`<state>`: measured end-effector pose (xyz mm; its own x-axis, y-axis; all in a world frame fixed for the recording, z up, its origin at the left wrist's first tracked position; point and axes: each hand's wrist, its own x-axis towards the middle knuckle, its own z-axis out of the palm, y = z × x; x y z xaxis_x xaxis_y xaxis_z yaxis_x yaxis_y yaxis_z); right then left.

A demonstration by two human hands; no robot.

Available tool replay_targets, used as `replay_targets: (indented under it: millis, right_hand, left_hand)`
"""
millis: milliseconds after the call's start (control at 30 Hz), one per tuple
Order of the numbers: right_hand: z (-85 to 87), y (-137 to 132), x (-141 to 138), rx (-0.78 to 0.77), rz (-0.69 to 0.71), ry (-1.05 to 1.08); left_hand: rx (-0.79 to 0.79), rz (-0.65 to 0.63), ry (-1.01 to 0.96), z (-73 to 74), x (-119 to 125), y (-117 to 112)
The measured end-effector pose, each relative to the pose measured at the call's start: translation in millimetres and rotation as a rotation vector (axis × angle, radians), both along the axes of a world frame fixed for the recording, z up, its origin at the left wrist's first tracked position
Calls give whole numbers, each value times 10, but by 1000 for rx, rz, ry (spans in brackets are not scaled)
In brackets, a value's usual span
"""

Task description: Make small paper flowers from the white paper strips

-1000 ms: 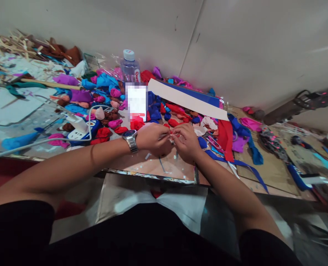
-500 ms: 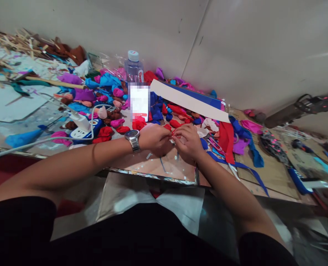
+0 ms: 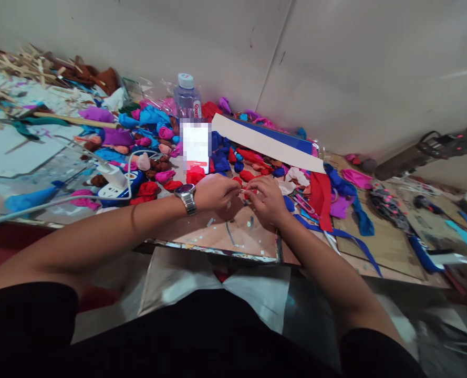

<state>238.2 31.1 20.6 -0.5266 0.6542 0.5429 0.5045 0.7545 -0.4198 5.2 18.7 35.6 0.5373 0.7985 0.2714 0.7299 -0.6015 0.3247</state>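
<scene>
My left hand [image 3: 217, 193], with a metal watch [image 3: 187, 198] on its wrist, is closed in a pinch over the table. A thin pale strand [image 3: 241, 189] runs from its fingertips towards my right hand [image 3: 268, 199]. The right fingers are curled and pinched around a small red piece of cloth [image 3: 249, 195], mostly hidden by the fingers. Both hands nearly meet at the fingertips. Just behind them lie red cloth bundles [image 3: 252, 177]. A long red cloth strip [image 3: 320, 199] hangs down to the right of my right hand.
A phone [image 3: 197, 142] leans before a plastic bottle [image 3: 187, 97]. To the left are a power strip [image 3: 118, 188] with a white cable and some pliers [image 3: 26, 128]. A pale card strip [image 3: 268, 143] crosses the bundles behind. Cardboard [image 3: 379, 236] lies at right.
My left fingertips have drawn slightly away from the right ones, and the pale strand now shows between them. The right hand stays close to the same place. The view has shifted slightly.
</scene>
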Motion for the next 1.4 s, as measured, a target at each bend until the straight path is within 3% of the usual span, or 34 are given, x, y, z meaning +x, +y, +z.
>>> replay_targets:
  millis: [200, 367, 600, 733, 833, 1100, 1400]
  right_hand:
    - [-62, 53, 13, -8, -39, 34]
    - [-21, 51, 14, 80, -89, 123]
    - [12, 49, 16, 111, -141, 193]
    - [46, 29, 16, 123, -198, 206]
    - [66, 5, 13, 129, -221, 205]
    - [19, 4, -2, 42, -206, 236]
    - [-1, 35, 27, 49, -238, 275]
  left_hand:
    - [4, 99, 42, -5, -31, 26]
    - [33, 219, 44, 11, -42, 38]
    - [26, 292, -41, 65, -44, 40]
    - [14, 298, -142, 105, -54, 44]
    - [-18, 284, -338, 114, -70, 57]
    - [-54, 205, -733, 3, -67, 128]
    - [-10, 159, -750, 18, -68, 94]
